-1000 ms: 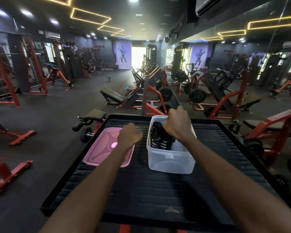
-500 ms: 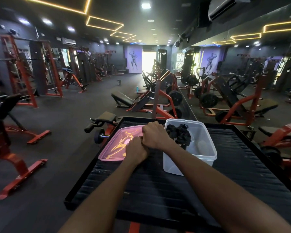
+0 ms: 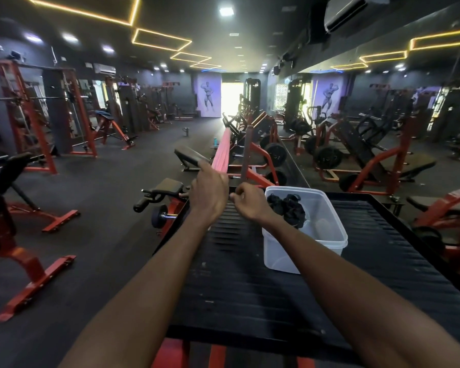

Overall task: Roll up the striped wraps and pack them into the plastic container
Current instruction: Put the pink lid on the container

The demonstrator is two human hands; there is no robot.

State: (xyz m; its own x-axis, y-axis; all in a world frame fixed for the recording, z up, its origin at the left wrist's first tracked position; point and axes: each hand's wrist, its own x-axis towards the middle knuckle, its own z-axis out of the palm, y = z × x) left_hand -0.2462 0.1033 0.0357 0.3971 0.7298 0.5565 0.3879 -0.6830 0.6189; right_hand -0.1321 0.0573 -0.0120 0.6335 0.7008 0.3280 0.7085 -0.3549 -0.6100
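The clear plastic container (image 3: pixel 307 236) stands on the black ribbed platform (image 3: pixel 250 293), right of centre. Rolled black wraps (image 3: pixel 286 208) sit inside it at its far left end. My left hand (image 3: pixel 209 193) grips the pink lid (image 3: pixel 221 152), which stands almost on edge and points away from me above the platform's far left corner. My right hand (image 3: pixel 250 207) hovers with curled fingers just right of the left hand, between the lid and the container. Whether it touches the lid is hidden.
A small dumbbell (image 3: pixel 161 216) and a padded red machine (image 3: pixel 165 189) sit just past the platform's left edge. Red benches and plate-loaded machines (image 3: pixel 327 155) crowd the gym floor behind and to the right. A mirror wall runs along the right.
The pink lid lay flat left of the container; now my left hand has lifted it up on edge. My right hand came out of the container to the lid, and the view swung left.
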